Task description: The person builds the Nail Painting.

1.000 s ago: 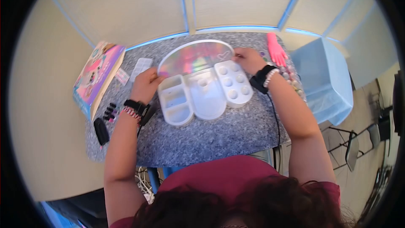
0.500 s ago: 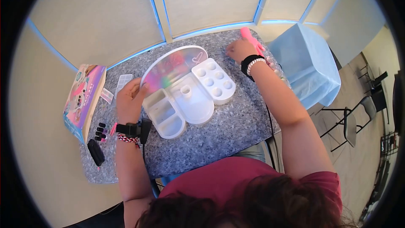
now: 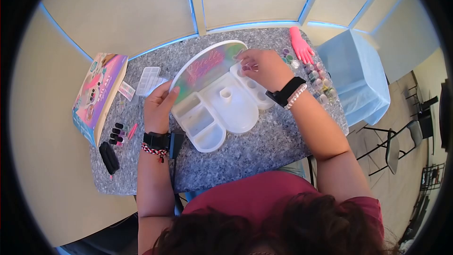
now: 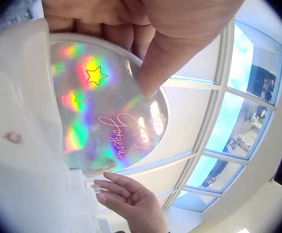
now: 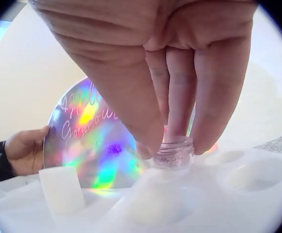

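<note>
A white plastic organizer tray (image 3: 243,119) with square compartments on the left, a short upright tube in the middle and round wells on the right lies on the table. Along its back stands a rounded holographic panel (image 3: 203,68) lettered "Hello Gorgeous". My left hand (image 3: 158,108) grips the panel's left edge, thumb on its front face and fingers behind, as the left wrist view shows. Over the round wells (image 5: 257,174), my right hand (image 3: 268,68) pinches a small clear jar of pink glitter (image 5: 174,154) between thumb and fingers, its base close over the tray.
Beyond my right hand lie several small jars (image 3: 323,82) and a pink model hand (image 3: 301,47). To the left are a clear divided case (image 3: 150,79), a colourful box (image 3: 100,92), nail polish bottles (image 3: 117,133) and a black pouch (image 3: 109,157).
My right hand left the panel's right side, reached to the far right of the table, and came back over the wells with a glitter jar. My left hand stays on the panel.
</note>
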{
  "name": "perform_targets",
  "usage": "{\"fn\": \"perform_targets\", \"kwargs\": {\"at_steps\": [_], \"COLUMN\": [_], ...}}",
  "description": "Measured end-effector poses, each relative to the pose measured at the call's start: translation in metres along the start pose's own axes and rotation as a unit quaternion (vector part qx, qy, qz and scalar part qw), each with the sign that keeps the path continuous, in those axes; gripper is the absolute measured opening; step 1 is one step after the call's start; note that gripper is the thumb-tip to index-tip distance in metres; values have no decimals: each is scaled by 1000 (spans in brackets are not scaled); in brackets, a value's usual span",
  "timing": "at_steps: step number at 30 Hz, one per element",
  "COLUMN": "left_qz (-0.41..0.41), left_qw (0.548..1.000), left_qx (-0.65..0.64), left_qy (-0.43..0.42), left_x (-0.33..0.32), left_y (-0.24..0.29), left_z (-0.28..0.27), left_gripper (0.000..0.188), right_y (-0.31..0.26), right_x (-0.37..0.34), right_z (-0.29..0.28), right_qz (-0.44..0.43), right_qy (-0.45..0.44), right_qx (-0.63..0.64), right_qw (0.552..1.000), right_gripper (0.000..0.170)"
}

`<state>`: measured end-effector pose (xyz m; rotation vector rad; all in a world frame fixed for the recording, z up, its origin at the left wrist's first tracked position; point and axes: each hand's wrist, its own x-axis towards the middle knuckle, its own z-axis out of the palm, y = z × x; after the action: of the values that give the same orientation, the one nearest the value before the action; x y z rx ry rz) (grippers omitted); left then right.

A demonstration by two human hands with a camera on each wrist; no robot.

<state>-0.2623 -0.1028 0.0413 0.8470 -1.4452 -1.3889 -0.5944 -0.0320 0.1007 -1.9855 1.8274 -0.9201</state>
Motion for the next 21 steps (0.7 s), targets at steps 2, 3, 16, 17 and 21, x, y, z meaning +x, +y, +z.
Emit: {"fn": "perform_targets", "kwargs": {"at_steps": [2,3,16,17,21], "left_qz": [-9,-17,-30,-29,-30], "left_qw": [1000,999,998,998,998], "left_qx": [-25,-50,-57,-61,-54], "left_qy": [-5,-10,6,1,5], "left_x": [1,1,-3,-3,-5], "left_y": [-4,-6,-7,-6,-6], "left_z": [-1,-1,6,6,6], "left_gripper": [33,34,35,35,34], "right_y": [-3,-5,23,45,105], "right_x": [2,3,6,9,13], "right_z": [7,9,-15,-21,-40], "right_qz": [1,2,32,62,188], "right_qy": [-5,-7,10,76,140], "right_qx": [-16,-17,30,-15,-184], "right_qw": [1000,1000,999,995,955], "right_gripper": [36,36,26,22,21]}}
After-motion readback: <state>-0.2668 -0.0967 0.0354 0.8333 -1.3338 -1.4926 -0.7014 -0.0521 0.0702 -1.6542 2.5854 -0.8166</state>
